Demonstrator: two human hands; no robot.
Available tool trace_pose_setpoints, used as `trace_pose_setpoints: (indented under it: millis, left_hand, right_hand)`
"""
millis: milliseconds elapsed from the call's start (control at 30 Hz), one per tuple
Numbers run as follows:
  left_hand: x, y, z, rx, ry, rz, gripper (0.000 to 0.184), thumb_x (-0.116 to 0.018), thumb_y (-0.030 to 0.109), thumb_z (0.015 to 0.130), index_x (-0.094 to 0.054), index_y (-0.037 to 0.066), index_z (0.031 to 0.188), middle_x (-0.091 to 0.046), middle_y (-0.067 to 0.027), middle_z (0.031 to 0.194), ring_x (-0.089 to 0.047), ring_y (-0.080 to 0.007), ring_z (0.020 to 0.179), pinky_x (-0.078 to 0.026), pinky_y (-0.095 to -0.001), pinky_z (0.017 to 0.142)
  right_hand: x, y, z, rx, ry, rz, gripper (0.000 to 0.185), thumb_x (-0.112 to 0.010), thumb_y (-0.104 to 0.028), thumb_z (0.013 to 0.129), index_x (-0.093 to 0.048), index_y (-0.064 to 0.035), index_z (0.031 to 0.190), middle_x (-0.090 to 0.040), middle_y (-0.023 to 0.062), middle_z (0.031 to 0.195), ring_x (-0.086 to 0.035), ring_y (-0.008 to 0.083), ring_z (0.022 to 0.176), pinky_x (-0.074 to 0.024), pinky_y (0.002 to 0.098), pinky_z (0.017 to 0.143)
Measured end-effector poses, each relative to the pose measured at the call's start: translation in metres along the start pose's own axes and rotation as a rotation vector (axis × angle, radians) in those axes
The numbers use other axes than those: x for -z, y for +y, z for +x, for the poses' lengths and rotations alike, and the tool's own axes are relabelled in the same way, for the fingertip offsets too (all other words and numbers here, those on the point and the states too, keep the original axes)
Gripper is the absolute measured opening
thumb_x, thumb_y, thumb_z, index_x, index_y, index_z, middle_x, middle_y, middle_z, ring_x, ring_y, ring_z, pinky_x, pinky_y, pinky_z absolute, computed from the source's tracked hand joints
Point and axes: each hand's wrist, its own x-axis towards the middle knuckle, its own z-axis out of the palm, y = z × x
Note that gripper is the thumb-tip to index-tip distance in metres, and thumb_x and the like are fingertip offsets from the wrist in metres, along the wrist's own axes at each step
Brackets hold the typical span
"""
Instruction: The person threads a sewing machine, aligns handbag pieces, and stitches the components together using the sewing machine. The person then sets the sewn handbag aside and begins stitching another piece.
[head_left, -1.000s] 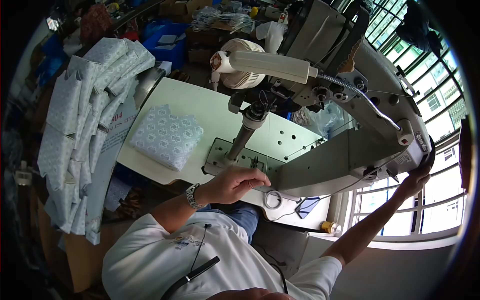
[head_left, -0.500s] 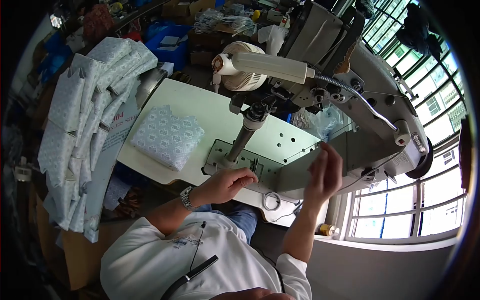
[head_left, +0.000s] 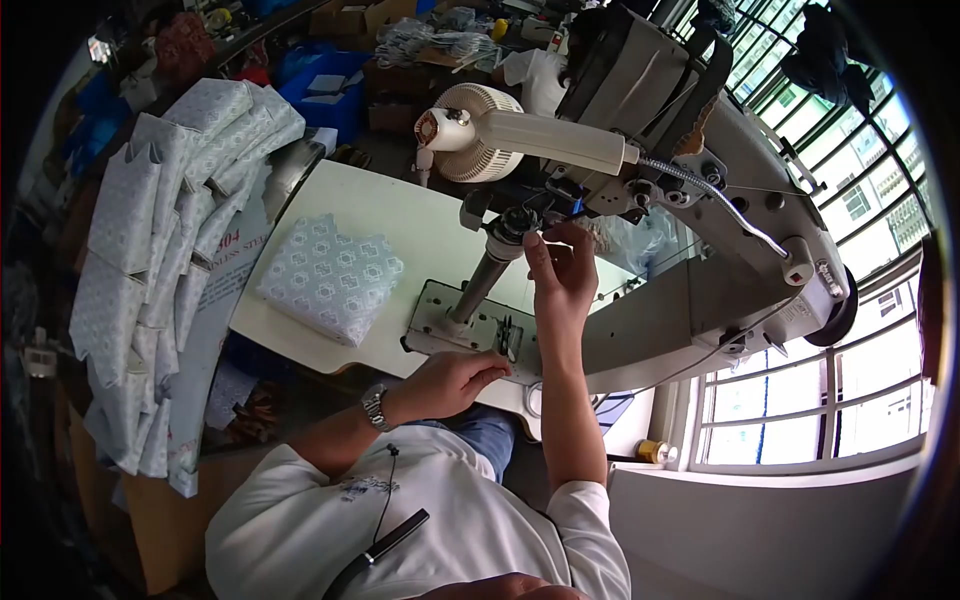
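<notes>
Where pale patterned packages (head_left: pixel 120 220) lean in a layered stack at far left, a printed board (head_left: pixel 222 275) bearing a red "304" shows beside them. To the right, one more patterned block (head_left: pixel 335 280), notched along its far edge, lies on a pale work table (head_left: pixel 350 185), well apart from either hand. Beneath it in view, a person in a white shirt (head_left: pixel 430 520) and a metal-banded watch (head_left: pixel 376 408) extends the left hand (head_left: pixel 450 387), its fingers curled and thumb drawn in against the forefinger, at the front of a metal plate (head_left: pixel 425 318); whether it grips anything or touches the plate cannot be told. A metal column (head_left: pixel 487 284) slants up from beside the plate, with a cream fan (head_left: pixel 485 125) beyond. Near the column's upper end, the right hand (head_left: pixel 567 275) is raised, partly closed, thumb and forefinger close together; contact, or anything fine between the fingertips, cannot be made out. The sewing machine (head_left: pixel 690 310) spans the right side of the table, its long arm ending in a dark handwheel (head_left: pixel 840 312), with a yellow spool (head_left: pixel 655 452) on the sill below and a barred window (head_left: pixel 815 405) at far right.
</notes>
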Motion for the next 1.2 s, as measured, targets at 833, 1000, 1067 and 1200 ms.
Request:
trace_pose_setpoints:
  millis: [833,1000,1067,1200]
  left_hand:
    - [-0.023,-0.033,0.040,0.137,0.090,-0.645,0.019,-0.058,0.017,0.109,-0.070,0.002,0.110,-0.054,0.0048,0.074,-0.050,-0.0040,0.066,-0.043,-0.0214,0.060]
    - [-0.057,-0.067,0.005,0.277,-0.306,-0.482,0.015,-0.062,0.015,0.106,-0.071,0.003,0.107,-0.066,-0.0004,0.079,-0.063,-0.0082,0.074,-0.052,-0.0274,0.070]
    - [-0.032,-0.069,-0.007,0.181,-0.317,-0.277,0.018,-0.066,0.019,0.104,-0.071,0.003,0.110,-0.074,-0.0084,0.091,-0.070,-0.0171,0.079,-0.055,-0.0327,0.077]
    - [0.043,-0.067,-0.013,0.123,-0.030,0.315,0.031,-0.070,0.031,0.101,-0.072,0.004,0.116,-0.074,-0.0179,0.107,-0.072,-0.0310,0.094,-0.056,-0.0383,0.085]
  right_hand:
    - [0.108,0.069,-0.091,-0.159,-0.230,-0.251,0.018,-0.068,-0.009,0.100,-0.068,-0.0018,0.117,-0.068,0.0104,0.117,-0.067,0.0213,0.104,-0.0535,0.0342,0.090]
    - [0.050,0.016,-0.063,-0.233,-0.370,0.071,0.039,-0.063,-0.025,0.107,-0.063,0.0022,0.135,-0.072,0.0098,0.110,-0.066,0.0146,0.107,-0.0514,0.0294,0.093]
    - [0.059,0.047,-0.063,-0.360,-0.368,0.013,0.034,-0.064,-0.026,0.107,-0.070,0.0015,0.126,-0.072,0.0054,0.092,-0.066,0.0103,0.089,-0.0513,0.0259,0.082]
    - [0.084,0.109,-0.084,-0.288,-0.157,-0.093,0.030,-0.064,-0.026,0.107,-0.073,-0.0011,0.121,-0.071,0.0009,0.081,-0.058,0.0067,0.072,-0.0475,0.0242,0.071]
